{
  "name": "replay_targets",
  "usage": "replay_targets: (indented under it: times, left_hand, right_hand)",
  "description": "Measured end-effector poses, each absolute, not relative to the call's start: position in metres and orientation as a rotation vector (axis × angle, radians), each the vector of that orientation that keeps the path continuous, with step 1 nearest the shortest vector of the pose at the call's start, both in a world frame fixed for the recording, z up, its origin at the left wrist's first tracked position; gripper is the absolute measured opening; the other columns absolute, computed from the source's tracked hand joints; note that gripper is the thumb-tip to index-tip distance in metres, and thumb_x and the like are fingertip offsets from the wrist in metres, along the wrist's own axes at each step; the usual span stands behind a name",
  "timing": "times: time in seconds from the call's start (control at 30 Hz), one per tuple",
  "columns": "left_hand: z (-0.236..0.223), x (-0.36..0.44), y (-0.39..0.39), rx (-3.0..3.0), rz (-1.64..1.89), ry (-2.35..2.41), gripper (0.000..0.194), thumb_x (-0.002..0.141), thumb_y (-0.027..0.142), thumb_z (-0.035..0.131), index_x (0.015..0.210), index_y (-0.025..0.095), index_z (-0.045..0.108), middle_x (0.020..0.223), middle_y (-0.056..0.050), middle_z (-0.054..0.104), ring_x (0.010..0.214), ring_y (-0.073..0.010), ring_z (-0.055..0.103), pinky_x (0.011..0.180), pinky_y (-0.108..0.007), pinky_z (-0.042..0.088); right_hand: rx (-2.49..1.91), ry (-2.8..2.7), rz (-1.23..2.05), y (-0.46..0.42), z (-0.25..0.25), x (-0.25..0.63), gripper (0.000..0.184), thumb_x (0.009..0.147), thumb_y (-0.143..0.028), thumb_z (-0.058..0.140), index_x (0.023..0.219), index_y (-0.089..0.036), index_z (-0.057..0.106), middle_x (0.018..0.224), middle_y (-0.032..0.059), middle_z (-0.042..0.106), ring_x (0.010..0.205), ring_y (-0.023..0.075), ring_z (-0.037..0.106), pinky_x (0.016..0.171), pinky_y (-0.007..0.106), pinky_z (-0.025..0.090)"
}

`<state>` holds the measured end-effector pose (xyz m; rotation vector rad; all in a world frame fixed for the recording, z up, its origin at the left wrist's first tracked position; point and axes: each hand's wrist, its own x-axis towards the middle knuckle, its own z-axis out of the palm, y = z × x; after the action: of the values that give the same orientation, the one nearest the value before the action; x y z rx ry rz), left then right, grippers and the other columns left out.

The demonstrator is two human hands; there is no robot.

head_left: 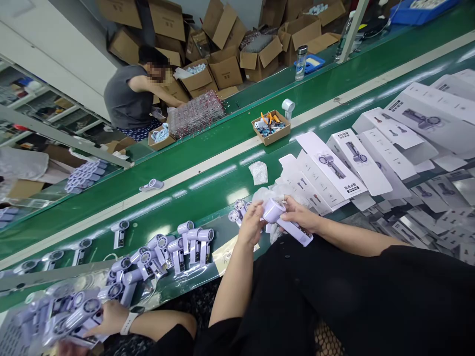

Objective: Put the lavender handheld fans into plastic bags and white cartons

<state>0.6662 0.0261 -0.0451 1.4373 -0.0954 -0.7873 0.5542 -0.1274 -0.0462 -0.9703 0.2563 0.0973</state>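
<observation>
Both my hands are on one lavender handheld fan (273,211), held tilted in front of my body with its handle pointing down to the right. My left hand (253,221) grips the round head from the left side. On the other side, my right hand (298,213) wraps round where head and handle meet. Just behind them lies clear plastic wrap (293,193) against the cartons. Several more fans (237,210) sit close to the left of my left hand. A paper sheet with writing (223,257) lies on the bench below them.
Printed white cartons (330,170) stand in a row to the right. Many fans (163,252) crowd the bench at left, where a neighbour's hand (113,316) reaches among them. A small tool box (272,129) and bubble-wrap bag (259,173) lie ahead. Another person (129,94) works across the bench.
</observation>
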Motion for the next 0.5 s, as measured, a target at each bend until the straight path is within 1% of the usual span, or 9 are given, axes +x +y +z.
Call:
replay_targets:
  times: [0.07, 0.1, 0.13, 0.2, 0.3, 0.37, 0.43, 0.5]
  left_hand:
    - [-0.051, 0.669, 0.022, 1.383, -0.918, -0.153, 0.048, 0.067, 0.058, 0.068, 0.09, 0.017, 0.062, 0.079, -0.004, 0.06, 0.064, -0.0138, 0.054, 0.056, -0.026, 0.043]
    - [-0.055, 0.669, 0.021, 1.441, -0.898, -0.188, 0.044, 0.069, 0.057, 0.067, 0.083, 0.016, 0.062, 0.072, -0.003, 0.058, 0.06, -0.0127, 0.051, 0.054, -0.026, 0.042]
    - [-0.058, 0.666, 0.021, 1.55, -0.827, -0.247, 0.04, 0.072, 0.055, 0.065, 0.076, 0.016, 0.062, 0.067, -0.002, 0.056, 0.057, -0.0122, 0.049, 0.054, -0.026, 0.041]
    - [-0.062, 0.659, 0.022, 1.85, -0.528, -0.459, 0.033, 0.08, 0.047, 0.059, 0.07, 0.016, 0.063, 0.063, -0.002, 0.053, 0.06, -0.0138, 0.049, 0.058, -0.028, 0.042]
    - [-0.065, 0.644, 0.022, 2.125, 0.148, -0.892, 0.021, 0.086, 0.03, 0.055, 0.074, 0.017, 0.066, 0.066, -0.005, 0.052, 0.071, -0.0183, 0.051, 0.068, -0.032, 0.043]
    - [-0.065, 0.634, 0.02, 2.097, 0.459, -1.154, 0.014, 0.087, 0.022, 0.055, 0.079, 0.016, 0.065, 0.067, -0.006, 0.05, 0.073, -0.0198, 0.051, 0.071, -0.034, 0.043]
    - [-0.067, 0.628, 0.019, 2.015, 0.55, -1.381, 0.009, 0.086, 0.019, 0.055, 0.083, 0.016, 0.063, 0.067, -0.005, 0.049, 0.073, -0.0201, 0.052, 0.071, -0.033, 0.043]
    - [-0.068, 0.626, 0.02, 2.005, 0.506, -1.472, 0.008, 0.086, 0.018, 0.054, 0.083, 0.016, 0.062, 0.067, -0.005, 0.05, 0.072, -0.0198, 0.053, 0.069, -0.032, 0.043]
  right_hand:
    - [-0.96, 0.224, 0.136, -0.131, -0.045, 0.547, 0.059, 0.073, -0.034, 0.07, 0.118, -0.028, 0.032, 0.11, 0.0023, 0.059, 0.064, 0.0114, 0.065, 0.059, 0.029, 0.054]
    - [-0.96, 0.221, 0.151, -0.132, -0.045, 0.544, 0.059, 0.072, -0.033, 0.072, 0.117, -0.027, 0.033, 0.111, 0.0029, 0.06, 0.065, 0.0115, 0.065, 0.06, 0.029, 0.055]
    - [-0.962, 0.229, 0.161, -0.132, -0.045, 0.542, 0.059, 0.071, -0.032, 0.073, 0.116, -0.026, 0.035, 0.111, 0.0032, 0.06, 0.065, 0.0113, 0.065, 0.061, 0.029, 0.055]
    - [-0.972, 0.29, 0.151, -0.13, -0.047, 0.54, 0.056, 0.07, -0.032, 0.074, 0.112, -0.024, 0.037, 0.107, 0.003, 0.062, 0.063, 0.011, 0.065, 0.059, 0.028, 0.054]
    - [-0.993, 0.46, 0.095, -0.125, -0.049, 0.542, 0.051, 0.071, -0.036, 0.072, 0.107, -0.023, 0.038, 0.085, -0.0008, 0.066, 0.054, 0.013, 0.062, 0.051, 0.028, 0.052]
    - [-1.009, 0.565, 0.084, -0.122, -0.048, 0.544, 0.047, 0.071, -0.036, 0.072, 0.103, -0.022, 0.04, 0.07, -0.0034, 0.064, 0.049, 0.014, 0.06, 0.046, 0.026, 0.049]
    - [-0.983, 0.64, 0.053, -0.12, -0.046, 0.546, 0.044, 0.067, -0.029, 0.073, 0.099, -0.022, 0.043, 0.064, -0.0047, 0.061, 0.049, 0.013, 0.059, 0.046, 0.023, 0.047]
    - [-0.907, 0.715, -0.001, -0.119, -0.046, 0.548, 0.04, 0.065, -0.024, 0.072, 0.095, -0.021, 0.045, 0.064, -0.004, 0.061, 0.053, 0.0129, 0.06, 0.049, 0.023, 0.048]
